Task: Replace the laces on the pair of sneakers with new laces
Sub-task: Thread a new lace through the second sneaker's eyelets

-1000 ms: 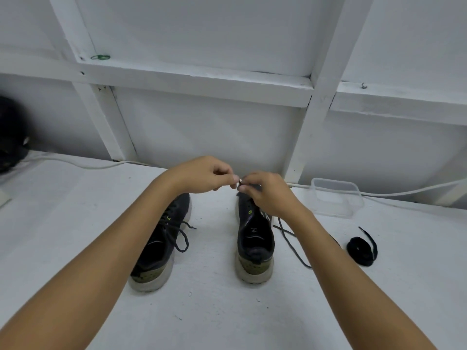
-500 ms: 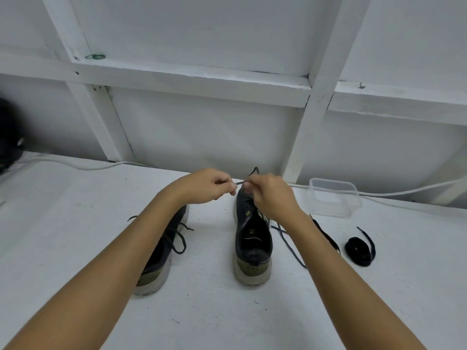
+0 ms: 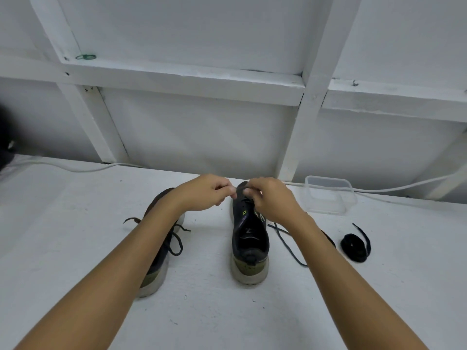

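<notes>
Two dark sneakers stand side by side on a white table [image 3: 75, 248], heels toward the person and toes toward the white wall. The right sneaker [image 3: 249, 238] sits between the two forearms, and both hands meet over its front end. The left hand [image 3: 206, 192] has its fingers curled in, thumb and fingertips pressed together right at the toe of that shoe; the right hand [image 3: 270, 199] is curled the same way, its fingertips just touching the left hand's. They seem to pinch a lace end between them (the lace itself is too small and hidden by the fingers to make out for certain). A thin dark lace [image 3: 288, 242] trails from the right side of this shoe across the table and passes under the right forearm. The left sneaker [image 3: 161, 258] lies mostly beneath the left forearm, its own lace [image 3: 177, 242] loose and looped beside it. To the right, well apart from the shoes, a coiled black lace [image 3: 355, 245] rests on the table, and behind it stands a clear plastic box [image 3: 328, 195] near the wall. A white cable [image 3: 75, 169] runs along the back edge.
</notes>
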